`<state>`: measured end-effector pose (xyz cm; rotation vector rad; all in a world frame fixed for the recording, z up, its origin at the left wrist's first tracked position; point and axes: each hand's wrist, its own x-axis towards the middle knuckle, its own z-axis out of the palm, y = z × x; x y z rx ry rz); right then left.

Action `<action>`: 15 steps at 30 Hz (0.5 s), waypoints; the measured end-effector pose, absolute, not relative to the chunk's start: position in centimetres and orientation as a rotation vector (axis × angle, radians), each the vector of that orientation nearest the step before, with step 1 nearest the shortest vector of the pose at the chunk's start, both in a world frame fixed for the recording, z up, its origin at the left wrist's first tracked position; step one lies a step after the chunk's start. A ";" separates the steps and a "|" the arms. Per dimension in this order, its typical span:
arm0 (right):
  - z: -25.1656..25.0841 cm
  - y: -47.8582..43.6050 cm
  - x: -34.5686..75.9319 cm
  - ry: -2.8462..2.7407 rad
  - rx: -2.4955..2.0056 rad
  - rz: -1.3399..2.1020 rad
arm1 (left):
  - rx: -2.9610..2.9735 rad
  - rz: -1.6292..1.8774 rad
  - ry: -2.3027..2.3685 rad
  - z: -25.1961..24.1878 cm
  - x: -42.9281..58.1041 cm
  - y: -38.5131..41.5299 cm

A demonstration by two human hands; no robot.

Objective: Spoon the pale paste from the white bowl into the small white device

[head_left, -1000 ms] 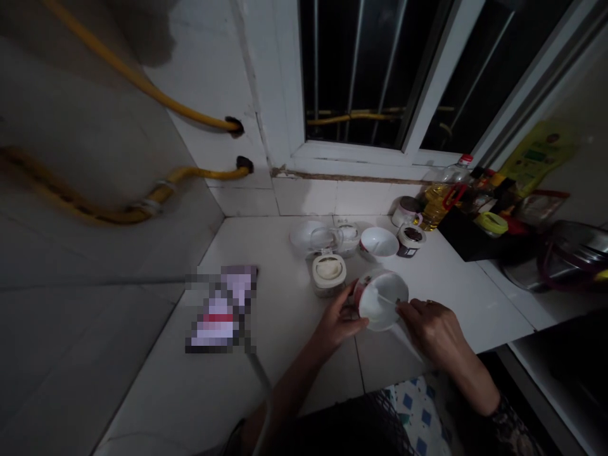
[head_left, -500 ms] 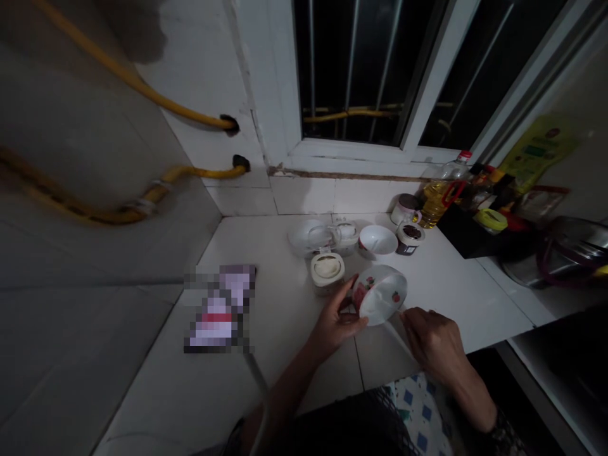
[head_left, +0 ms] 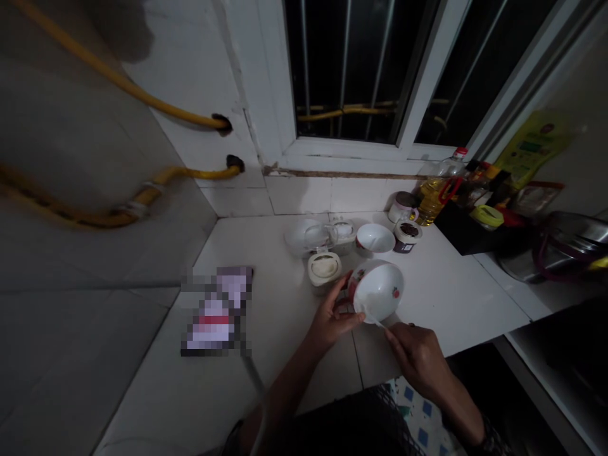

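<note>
A white bowl with red fruit prints (head_left: 384,288) is tilted toward me above the counter. Its left rim is gripped by my left hand (head_left: 332,320), thumb near the lower edge. My right hand (head_left: 418,351) is closed round the handle of a pale spoon (head_left: 376,320), whose head is inside the bowl at its lower left. Just behind my left fingers stands a square white-lidded jar (head_left: 324,268). A second white bowl (head_left: 375,239) rests behind the held one, with a pale utensil in it.
Behind the square jar are a clear bowl (head_left: 304,237) and another clear jar (head_left: 342,230). Toward the right stand a dark-filled jar (head_left: 407,235), an oil bottle (head_left: 433,196), a black condiment box (head_left: 463,229) and a metal pot (head_left: 563,244). A blurred-out device (head_left: 221,310) lies left.
The bowl has turned so that more of its inside shows. My right hand has moved left, and the spoon now reaches into the bowl. The view has shifted slightly.
</note>
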<state>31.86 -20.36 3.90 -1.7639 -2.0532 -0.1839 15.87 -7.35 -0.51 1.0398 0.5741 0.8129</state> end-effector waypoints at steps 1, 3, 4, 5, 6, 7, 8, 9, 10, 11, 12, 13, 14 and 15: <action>3.9 -20.4 31.9 -2.061 -1.763 -0.164 | 1.039 0.811 0.576 -0.5 15.9 -7.4; 3.9 -20.6 31.9 -2.029 -1.801 -0.184 | 1.032 0.818 0.582 -0.5 15.9 -7.4; 3.9 -20.7 31.9 -2.006 -1.821 -0.189 | 1.029 0.824 0.586 -0.6 15.9 -7.4; 3.9 -20.8 31.9 -1.995 -1.828 -0.170 | 1.028 0.829 0.590 -0.6 15.9 -7.4; 4.0 -20.9 31.9 -1.996 -1.821 -0.135 | 1.030 0.832 0.591 -0.6 15.9 -7.4; 4.0 -21.0 31.8 -2.007 -1.806 -0.098 | 1.035 0.832 0.590 -0.6 16.0 -7.4; 4.1 -21.0 31.8 -2.025 -1.794 -0.075 | 1.040 0.832 0.586 -0.6 16.0 -7.3; 4.1 -21.1 31.8 -2.039 -1.794 -0.078 | 1.044 0.836 0.582 -0.7 16.0 -7.3; 4.1 -21.1 31.9 -2.046 -1.810 -0.108 | 1.045 0.843 0.579 -0.8 16.0 -7.3; 4.2 -21.1 32.1 -2.039 -1.833 -0.166 | 1.044 0.851 0.578 -0.8 16.1 -7.3; 4.2 -21.1 32.4 -2.027 -1.862 -0.233 | 1.044 0.856 0.581 -0.9 16.1 -7.3; 4.2 -21.0 32.8 -2.013 -1.894 -0.297 | 1.044 0.857 0.586 -1.0 16.1 -7.3; 4.2 -20.9 33.1 -2.001 -1.922 -0.356 | 1.045 0.857 0.590 -1.0 16.1 -7.3; 4.3 -20.9 33.5 -1.995 -1.948 -0.406 | 1.047 0.855 0.593 -1.0 16.1 -7.3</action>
